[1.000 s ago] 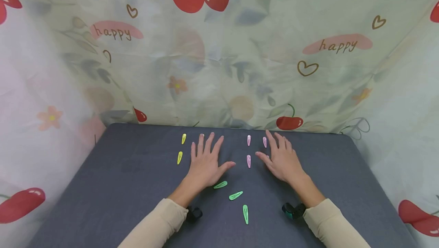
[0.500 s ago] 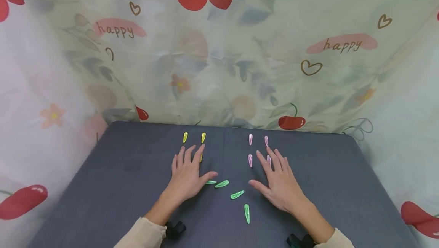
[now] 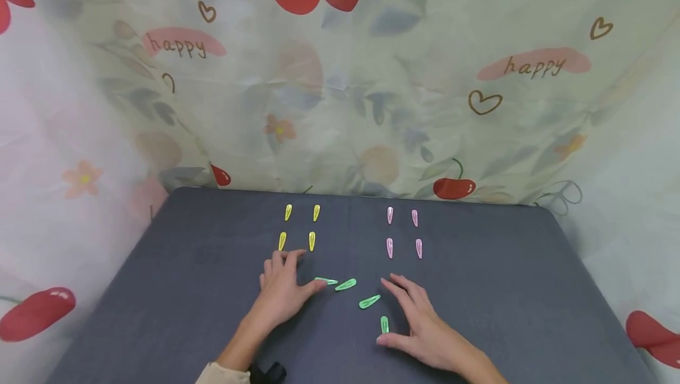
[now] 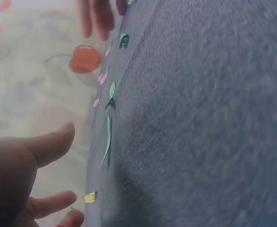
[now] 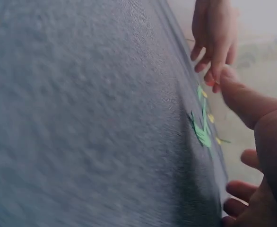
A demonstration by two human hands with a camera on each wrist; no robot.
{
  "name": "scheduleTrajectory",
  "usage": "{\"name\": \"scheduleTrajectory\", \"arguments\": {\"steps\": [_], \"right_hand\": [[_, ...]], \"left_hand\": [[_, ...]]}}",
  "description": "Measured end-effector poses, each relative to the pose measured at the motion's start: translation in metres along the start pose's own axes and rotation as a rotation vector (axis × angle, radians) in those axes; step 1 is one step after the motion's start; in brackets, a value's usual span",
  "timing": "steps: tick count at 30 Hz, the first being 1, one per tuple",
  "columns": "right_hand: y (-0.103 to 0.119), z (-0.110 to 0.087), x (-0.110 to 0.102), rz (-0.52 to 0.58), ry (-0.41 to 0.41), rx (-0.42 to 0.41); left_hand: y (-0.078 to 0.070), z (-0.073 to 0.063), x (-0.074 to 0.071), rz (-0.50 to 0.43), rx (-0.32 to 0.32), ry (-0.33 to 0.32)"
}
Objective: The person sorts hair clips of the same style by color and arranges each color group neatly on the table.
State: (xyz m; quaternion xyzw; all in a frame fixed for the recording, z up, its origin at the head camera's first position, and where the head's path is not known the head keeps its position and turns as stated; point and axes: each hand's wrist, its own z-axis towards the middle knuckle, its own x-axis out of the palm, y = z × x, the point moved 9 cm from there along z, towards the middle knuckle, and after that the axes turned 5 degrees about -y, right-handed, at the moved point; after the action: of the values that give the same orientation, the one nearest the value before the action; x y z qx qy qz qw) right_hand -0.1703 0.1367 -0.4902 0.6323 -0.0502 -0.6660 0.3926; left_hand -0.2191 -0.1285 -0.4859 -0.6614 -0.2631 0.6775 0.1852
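In the head view several green snap hair clips lie in a loose arc on the dark grey table. My left hand (image 3: 281, 289) hovers at the arc's left end, its thumb overlapping the tip of the leftmost green hair clip (image 3: 322, 281). Thumb and fingers are spread apart, holding nothing, as the left wrist view confirms. My right hand (image 3: 427, 334) is beside the lowest green hair clip (image 3: 385, 324), the thumb covering that clip's near end. Its fingers reach forward, relaxed, with a wide gap to the thumb. Between the hands lie two more, a green hair clip (image 3: 346, 285) and another green hair clip (image 3: 369, 301).
Behind my left hand, several yellow hair clips (image 3: 311, 241) form two rows. Several pink hair clips (image 3: 390, 248) stand in a similar block to the right. The table (image 3: 186, 266) ends at a patterned curtain (image 3: 340, 107) at the back, with curtain at both sides too.
Both hands have drawn back toward the person, off the yellow and pink clips, and come down beside the green ones. The clips keep their places.
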Motion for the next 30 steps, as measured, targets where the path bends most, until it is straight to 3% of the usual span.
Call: {"name": "scheduleTrajectory", "arguments": {"steps": [6,12,22,30], "right_hand": [[-0.006,-0.008,0.008,0.101,0.045,-0.024],[-0.011,-0.009,0.007,0.194,0.048,-0.022],[-0.009,-0.005,0.008,0.17,0.035,-0.029],[-0.006,-0.006,0.009,0.156,0.023,-0.046]], "left_hand": [[0.003,-0.001,0.005,-0.058,0.016,0.004],[0.002,0.001,0.012,-0.036,0.06,0.019],[0.001,0.006,0.013,0.046,0.07,-0.021],[0.002,0.005,0.01,0.033,0.085,-0.025]]}}
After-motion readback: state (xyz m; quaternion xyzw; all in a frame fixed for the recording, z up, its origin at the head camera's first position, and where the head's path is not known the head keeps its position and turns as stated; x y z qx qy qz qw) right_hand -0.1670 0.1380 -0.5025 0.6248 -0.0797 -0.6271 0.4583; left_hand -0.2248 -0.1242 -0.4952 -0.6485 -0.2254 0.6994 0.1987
